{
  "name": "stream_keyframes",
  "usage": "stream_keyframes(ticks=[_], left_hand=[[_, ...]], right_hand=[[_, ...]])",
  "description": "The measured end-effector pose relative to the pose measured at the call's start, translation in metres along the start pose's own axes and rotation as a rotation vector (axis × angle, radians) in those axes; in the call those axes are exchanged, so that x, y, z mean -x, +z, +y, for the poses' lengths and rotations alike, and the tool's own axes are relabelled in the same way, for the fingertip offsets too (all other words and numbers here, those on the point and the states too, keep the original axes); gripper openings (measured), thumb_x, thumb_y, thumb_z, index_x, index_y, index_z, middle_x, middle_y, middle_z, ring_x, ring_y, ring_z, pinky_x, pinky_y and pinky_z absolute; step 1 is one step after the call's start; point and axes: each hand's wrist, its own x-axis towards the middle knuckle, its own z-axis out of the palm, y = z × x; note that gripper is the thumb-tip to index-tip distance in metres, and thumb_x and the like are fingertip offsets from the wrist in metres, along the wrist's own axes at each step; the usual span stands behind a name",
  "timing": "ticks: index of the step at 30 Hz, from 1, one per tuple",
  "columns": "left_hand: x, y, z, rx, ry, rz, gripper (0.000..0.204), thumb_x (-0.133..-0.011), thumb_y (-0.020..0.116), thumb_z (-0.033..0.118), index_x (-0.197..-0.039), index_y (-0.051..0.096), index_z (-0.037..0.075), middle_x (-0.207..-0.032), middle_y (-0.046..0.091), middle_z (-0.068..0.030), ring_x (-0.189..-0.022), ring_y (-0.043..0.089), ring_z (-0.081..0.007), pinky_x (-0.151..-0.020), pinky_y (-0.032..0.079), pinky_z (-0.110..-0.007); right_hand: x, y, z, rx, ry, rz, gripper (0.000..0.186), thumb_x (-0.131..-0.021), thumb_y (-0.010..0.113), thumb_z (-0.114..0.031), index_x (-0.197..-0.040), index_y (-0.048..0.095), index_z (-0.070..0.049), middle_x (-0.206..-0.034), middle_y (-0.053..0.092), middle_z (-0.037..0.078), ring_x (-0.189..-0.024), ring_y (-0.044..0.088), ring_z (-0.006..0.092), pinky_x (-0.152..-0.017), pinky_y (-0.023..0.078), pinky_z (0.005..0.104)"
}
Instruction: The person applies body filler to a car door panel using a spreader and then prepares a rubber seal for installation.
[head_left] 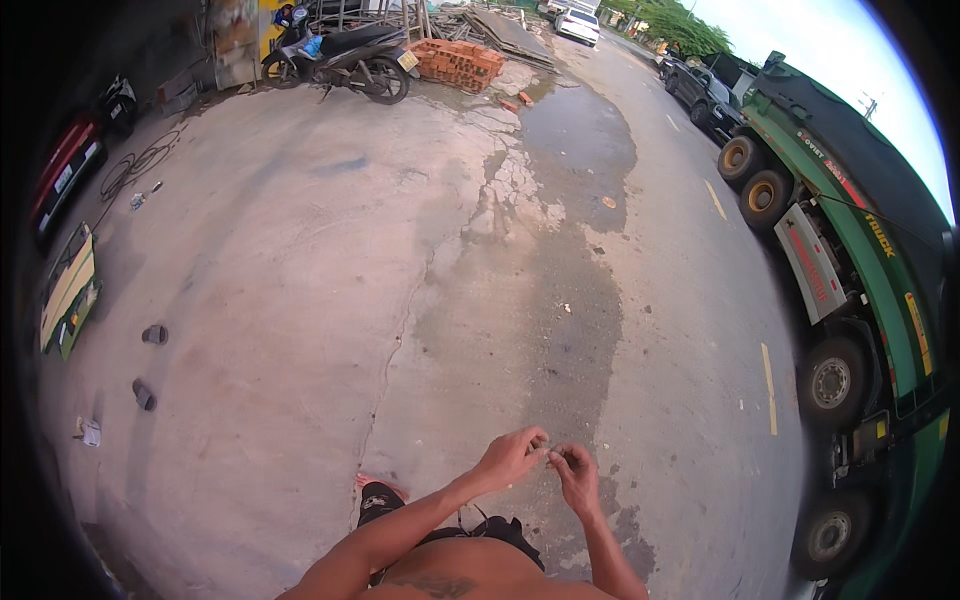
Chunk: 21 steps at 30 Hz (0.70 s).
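Out in front of my body, above the wet strip of pavement, my two hands almost meet. My left hand (pixel 512 456) is closed, with its fingertips bent together toward the other hand. Just beside it, my right hand (pixel 577 478) has its thumb and fingers drawn into a pinch. Whatever is between the fingertips, if anything, is too small to make out. Below my left forearm, part of a bare foot (pixel 380 486) shows on the concrete (pixel 270 330).
A green dump truck (pixel 865 215) lines the right side, with a dark pickup (pixel 700 95) beyond. Ahead lie a puddle (pixel 575 130), stacked bricks (pixel 455 65) and a parked motorbike (pixel 350 55). At left are two dark sandals (pixel 145 394), a coiled hose (pixel 135 170) and a yellow-green panel (pixel 70 290).
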Motion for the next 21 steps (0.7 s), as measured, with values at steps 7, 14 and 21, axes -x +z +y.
stream_keyframes(ticks=[7, 14, 21], left_hand=[[0.059, -0.255, -0.066, 0.279, -0.151, 0.378, 0.012, -0.086, 0.064, 0.003, -0.098, 0.063, -0.001, -0.09, 0.07, -0.0115, -0.081, 0.07, -0.0213, -0.071, 0.052, -0.033], [0.101, -0.412, -0.133, -0.206, -0.07, 0.819, 0.014, -0.079, 0.067, -0.004, -0.092, 0.062, -0.001, -0.087, 0.065, -0.0125, -0.078, 0.066, -0.0262, -0.071, 0.052, -0.035], [0.105, -0.537, -0.221, -0.588, -0.188, 1.035, 0.017, -0.077, 0.068, -0.005, -0.09, 0.06, 0.002, -0.088, 0.064, -0.0126, -0.081, 0.062, -0.0304, -0.071, 0.05, -0.04]], right_hand=[[-0.083, 0.26, -0.101, 0.044, -0.232, -0.365, 0.014, -0.093, 0.063, -0.01, -0.102, 0.061, 0.001, -0.095, 0.066, 0.009, -0.087, 0.065, 0.0161, -0.079, 0.053, 0.0288], [-0.121, 0.472, -0.174, 0.068, -0.332, -0.541, 0.017, -0.092, 0.063, -0.011, -0.103, 0.06, 0.001, -0.096, 0.068, 0.016, -0.091, 0.069, 0.0242, -0.082, 0.055, 0.0335], [-0.188, 0.646, -0.188, 0.245, -0.419, -0.747, 0.016, -0.091, 0.065, -0.013, -0.102, 0.063, -0.001, -0.091, 0.068, 0.013, -0.083, 0.065, 0.017, -0.076, 0.052, 0.0327]])
